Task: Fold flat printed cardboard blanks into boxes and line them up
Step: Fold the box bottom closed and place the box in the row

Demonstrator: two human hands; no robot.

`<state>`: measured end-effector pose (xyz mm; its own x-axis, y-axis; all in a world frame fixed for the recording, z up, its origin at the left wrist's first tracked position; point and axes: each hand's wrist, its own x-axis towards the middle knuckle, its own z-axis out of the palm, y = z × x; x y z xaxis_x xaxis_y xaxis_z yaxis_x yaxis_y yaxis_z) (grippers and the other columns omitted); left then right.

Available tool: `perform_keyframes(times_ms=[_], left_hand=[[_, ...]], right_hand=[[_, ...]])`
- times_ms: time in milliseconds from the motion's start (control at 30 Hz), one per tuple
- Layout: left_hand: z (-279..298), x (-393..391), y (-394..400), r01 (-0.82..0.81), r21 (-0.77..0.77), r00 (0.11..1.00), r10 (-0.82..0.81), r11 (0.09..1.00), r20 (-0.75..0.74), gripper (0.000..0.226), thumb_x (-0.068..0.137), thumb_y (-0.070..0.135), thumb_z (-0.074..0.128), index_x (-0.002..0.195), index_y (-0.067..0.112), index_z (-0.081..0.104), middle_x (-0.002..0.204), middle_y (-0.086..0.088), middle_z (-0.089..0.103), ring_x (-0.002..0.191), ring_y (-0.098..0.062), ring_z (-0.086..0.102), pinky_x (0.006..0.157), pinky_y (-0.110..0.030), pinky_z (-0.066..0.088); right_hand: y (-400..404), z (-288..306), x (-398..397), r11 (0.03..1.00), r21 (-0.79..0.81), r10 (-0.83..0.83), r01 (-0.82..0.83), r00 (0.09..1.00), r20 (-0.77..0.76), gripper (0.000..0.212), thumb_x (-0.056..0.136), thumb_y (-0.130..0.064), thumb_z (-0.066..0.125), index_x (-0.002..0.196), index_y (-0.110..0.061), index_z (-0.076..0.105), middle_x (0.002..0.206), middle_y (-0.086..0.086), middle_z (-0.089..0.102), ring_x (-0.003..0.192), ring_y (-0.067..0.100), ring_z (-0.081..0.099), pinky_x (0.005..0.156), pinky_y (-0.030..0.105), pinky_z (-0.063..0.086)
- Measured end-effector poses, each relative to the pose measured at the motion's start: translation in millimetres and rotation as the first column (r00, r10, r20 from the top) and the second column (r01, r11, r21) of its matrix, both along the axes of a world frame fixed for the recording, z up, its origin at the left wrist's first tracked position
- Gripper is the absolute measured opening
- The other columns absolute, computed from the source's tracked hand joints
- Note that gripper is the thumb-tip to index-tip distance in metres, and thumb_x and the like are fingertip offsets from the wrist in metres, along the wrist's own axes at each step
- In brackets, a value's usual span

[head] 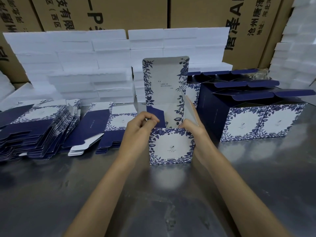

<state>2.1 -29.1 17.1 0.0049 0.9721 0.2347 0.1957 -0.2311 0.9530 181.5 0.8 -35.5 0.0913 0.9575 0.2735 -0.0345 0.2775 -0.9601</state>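
Folding one box (171, 146) in the middle of the table (171, 202), w/ its lid up: left hand (138, 127) pinches the blue side flap, right hand (193, 129) grips the white flap, so both are clamped on it. Some boxes (256, 122) already stand in rows at the right; I count 2 in front, approx. 5 more behind. Two piles of flat blanks (37, 127) are left, too many to count.
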Motion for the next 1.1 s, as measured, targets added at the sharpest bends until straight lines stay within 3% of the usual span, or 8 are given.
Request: perform_keyframes(times_ms=[100, 233, 333, 433, 500, 667, 767, 1100], left_hand=[[7, 0, 1, 0.005, -0.031, 0.994, -0.009, 1.000, -0.113, 0.022, 0.097, 0.011, 0.050, 0.085, 0.021, 0.065, 0.057, 0.005, 0.048, 0.043, -0.005, 0.033, 0.046, -0.019, 0.028], [28, -5, 16, 0.058, -0.152, 0.950, -0.101, 0.987, -0.294, 0.014, 0.097, 0.018, 0.056, 0.091, 0.023, 0.068, 0.078, -0.003, 0.056, 0.051, -0.009, 0.045, 0.058, -0.021, 0.043], [33, -4, 25, 0.041, -0.098, 0.925, -0.075, 0.994, -0.373, 0.013, 0.096, 0.020, 0.059, 0.090, 0.023, 0.070, 0.073, -0.002, 0.057, 0.044, -0.003, 0.040, 0.050, -0.016, 0.037], [34, -3, 29, 0.082, -0.125, 0.864, -0.133, 0.989, -0.486, 0.026, 0.098, 0.010, 0.051, 0.088, 0.024, 0.070, 0.059, 0.012, 0.058, 0.040, -0.001, 0.041, 0.040, -0.011, 0.033], [39, -5, 33, 0.086, -0.183, 0.836, -0.170, 0.979, -0.521, 0.018, 0.097, 0.016, 0.056, 0.088, 0.026, 0.068, 0.052, 0.016, 0.055, 0.039, -0.003, 0.040, 0.042, -0.015, 0.036], [45, 0, 47, -0.006, -0.055, 0.816, -0.027, 0.998, -0.577, 0.012, 0.095, 0.019, 0.060, 0.091, 0.023, 0.071, 0.087, 0.012, 0.066, 0.071, -0.004, 0.056, 0.059, -0.019, 0.038], [47, 2, 49, 0.017, -0.084, 0.755, -0.068, 0.996, -0.652, 0.020, 0.095, 0.012, 0.054, 0.089, 0.022, 0.071, 0.087, 0.008, 0.069, 0.055, 0.001, 0.053, 0.050, -0.013, 0.037], [33, 6, 58, -0.105, 0.017, 0.861, 0.099, 0.994, -0.498, 0.021, 0.097, 0.008, 0.051, 0.093, 0.017, 0.070, 0.065, 0.005, 0.050, 0.055, -0.010, 0.045, 0.043, -0.013, 0.031]], right_hand=[[3, -1, 1, 0.996, -0.073, -0.057, 0.057, 0.998, 0.000, 0.051, 0.061, -0.042, 0.064, 0.112, -0.042, 0.069, 0.087, -0.024, 0.056, 0.066, -0.010, 0.055, 0.054, 0.009, 0.044], [2, 5, -1, 0.984, -0.164, -0.075, 0.069, 0.997, -0.028, 0.036, 0.048, -0.043, 0.061, 0.083, -0.050, 0.070, 0.078, -0.024, 0.058, 0.061, -0.007, 0.055, 0.049, 0.006, 0.040], [-3, 7, -1, 0.994, -0.094, -0.054, 0.050, 0.998, -0.041, 0.052, 0.056, -0.040, 0.060, 0.107, -0.044, 0.070, 0.083, -0.033, 0.061, 0.078, -0.002, 0.055, 0.064, 0.017, 0.046], [-10, 8, 2, 0.999, 0.026, 0.033, -0.034, 0.999, 0.024, 0.072, 0.073, -0.030, 0.058, 0.139, -0.059, 0.049, 0.136, -0.029, 0.060, 0.124, 0.009, 0.061, 0.102, 0.047, 0.050], [-12, 10, 3, 0.999, 0.040, 0.029, -0.031, 0.998, 0.056, 0.076, 0.075, -0.031, 0.057, 0.142, -0.063, 0.042, 0.144, -0.027, 0.054, 0.131, 0.018, 0.057, 0.111, 0.058, 0.043], [-11, 9, 6, 1.000, 0.000, 0.007, -0.007, 0.997, 0.076, 0.075, 0.072, -0.038, 0.058, 0.137, -0.071, 0.040, 0.134, -0.041, 0.054, 0.126, 0.003, 0.056, 0.107, 0.053, 0.044], [-10, 11, 7, 1.000, 0.013, -0.003, 0.002, 0.997, 0.080, 0.074, 0.070, -0.041, 0.057, 0.135, -0.074, 0.040, 0.118, -0.055, 0.052, 0.102, -0.028, 0.051, 0.092, 0.038, 0.043], [-12, 14, 6, 0.998, 0.003, 0.061, -0.062, 0.998, 0.035, 0.072, 0.070, -0.038, 0.061, 0.136, -0.062, 0.049, 0.128, -0.033, 0.063, 0.111, -0.005, 0.064, 0.095, 0.036, 0.050]])
